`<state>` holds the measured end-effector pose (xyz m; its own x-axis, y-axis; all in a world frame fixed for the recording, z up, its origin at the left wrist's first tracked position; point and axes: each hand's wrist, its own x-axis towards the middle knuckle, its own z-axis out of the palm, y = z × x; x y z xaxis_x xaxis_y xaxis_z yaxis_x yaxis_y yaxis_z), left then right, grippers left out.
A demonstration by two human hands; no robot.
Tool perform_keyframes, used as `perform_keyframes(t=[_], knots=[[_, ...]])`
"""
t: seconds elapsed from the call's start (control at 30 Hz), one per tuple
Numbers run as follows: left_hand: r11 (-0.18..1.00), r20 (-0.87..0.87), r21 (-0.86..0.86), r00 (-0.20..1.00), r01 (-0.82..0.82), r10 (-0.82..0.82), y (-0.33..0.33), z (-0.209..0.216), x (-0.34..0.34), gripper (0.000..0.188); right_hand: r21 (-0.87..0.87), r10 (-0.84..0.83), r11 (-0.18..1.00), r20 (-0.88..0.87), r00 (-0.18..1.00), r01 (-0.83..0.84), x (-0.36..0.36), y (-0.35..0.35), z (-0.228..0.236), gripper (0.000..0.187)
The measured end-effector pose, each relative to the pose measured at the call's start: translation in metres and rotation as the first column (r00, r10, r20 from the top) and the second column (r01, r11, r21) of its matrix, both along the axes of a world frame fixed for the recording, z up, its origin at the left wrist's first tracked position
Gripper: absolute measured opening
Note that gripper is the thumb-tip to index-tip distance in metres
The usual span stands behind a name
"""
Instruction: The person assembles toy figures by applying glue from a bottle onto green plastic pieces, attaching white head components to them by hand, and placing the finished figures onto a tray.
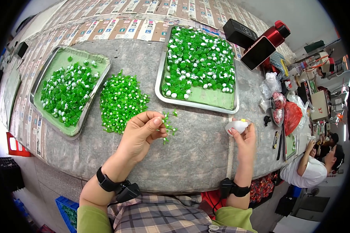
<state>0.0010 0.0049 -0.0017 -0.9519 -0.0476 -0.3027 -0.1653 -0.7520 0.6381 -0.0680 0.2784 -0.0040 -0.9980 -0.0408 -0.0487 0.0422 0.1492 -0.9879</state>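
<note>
My left hand [143,131] is raised over the table with thumb and forefinger pinched together; whatever sits between the fingertips is too small to make out. A few loose green pieces [174,113] lie beside those fingertips. Next to that hand is a heap of small green plastic pieces with white spots [122,101]. My right hand [245,140] grips a small white squeeze bottle [236,127] with a yellow tip, tilted over the table's right part.
A metal tray [197,105] of green pieces with white egg-shaped parts stands at the back. Another such tray [105,70] is at the left. A phone [258,53] leans by a red bottle [276,35] and a black box [239,32]. Plastic bags [293,116] lie right; a person [307,171] sits beyond.
</note>
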Motion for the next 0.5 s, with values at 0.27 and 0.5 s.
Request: perform_keyframes(t=[0.27, 0.5], knots=[[1.0, 0.013, 0.0, 1.0, 0.012, -0.012, 0.003, 0.0, -0.002, 0.014, 0.439, 0.004, 0.792, -0.699, 0.715, 0.424, 0.006, -0.034, 0.064, 0.03], [1.0, 0.01, 0.007, 1.0, -0.018, 0.018, -0.003, -0.001, -0.001, 0.015, 0.657, 0.493, 0.733, -0.339, 0.801, -0.174, -0.055, -0.123, 0.022, 0.009]])
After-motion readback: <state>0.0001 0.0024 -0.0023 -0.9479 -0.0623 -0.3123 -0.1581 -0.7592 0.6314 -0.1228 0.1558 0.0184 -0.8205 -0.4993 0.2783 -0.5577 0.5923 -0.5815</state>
